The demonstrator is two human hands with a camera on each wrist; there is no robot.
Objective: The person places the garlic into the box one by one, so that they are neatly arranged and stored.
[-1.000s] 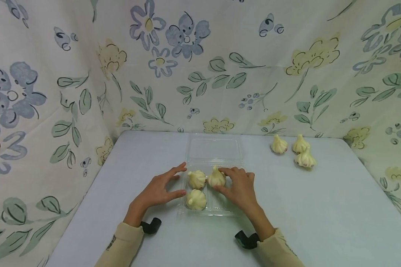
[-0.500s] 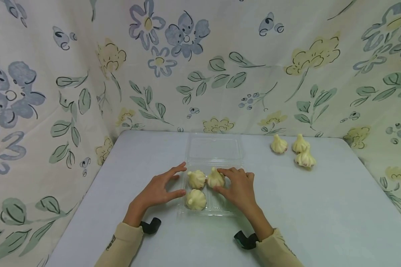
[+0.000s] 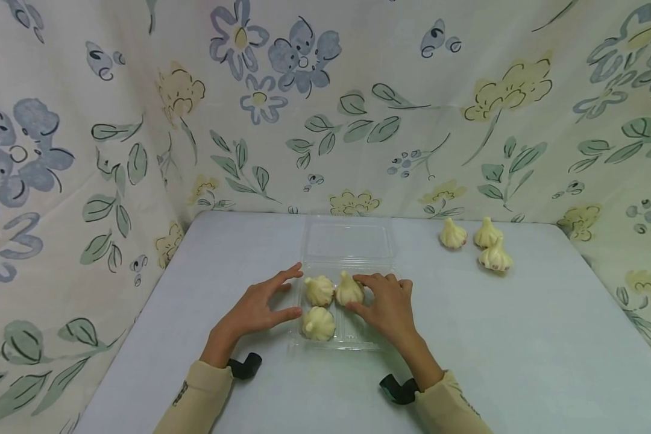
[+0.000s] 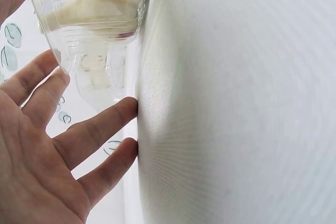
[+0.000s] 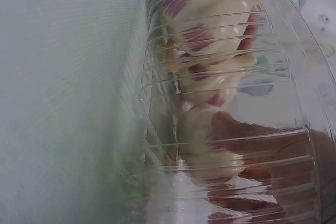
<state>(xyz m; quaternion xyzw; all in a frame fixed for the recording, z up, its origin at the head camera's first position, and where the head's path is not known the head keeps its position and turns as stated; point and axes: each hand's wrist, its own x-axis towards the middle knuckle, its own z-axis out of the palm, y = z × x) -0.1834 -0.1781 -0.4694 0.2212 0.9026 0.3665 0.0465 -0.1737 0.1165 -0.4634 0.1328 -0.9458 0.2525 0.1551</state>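
A clear plastic clamshell container lies with its lid folded back on the table. My right hand reaches into it, thumb and fingers pinching a garlic bulb in the back row. To that bulb's left sits a second garlic bulb, with a third garlic bulb in front of it. My left hand spreads its fingers along the container's left rim. In the left wrist view two fingertips meet the rim and two lower ones touch the table. Ribbed clear plastic stands before the right hand in the right wrist view.
Three more garlic bulbs stand at the back right of the white table. The transparent lid lies flat toward the back edge. A floral curtain hangs behind and at both sides.
The garlic bulb under my right hand has shifted slightly left, closer to the bulb beside it. My left hand has stayed put at the container's rim.
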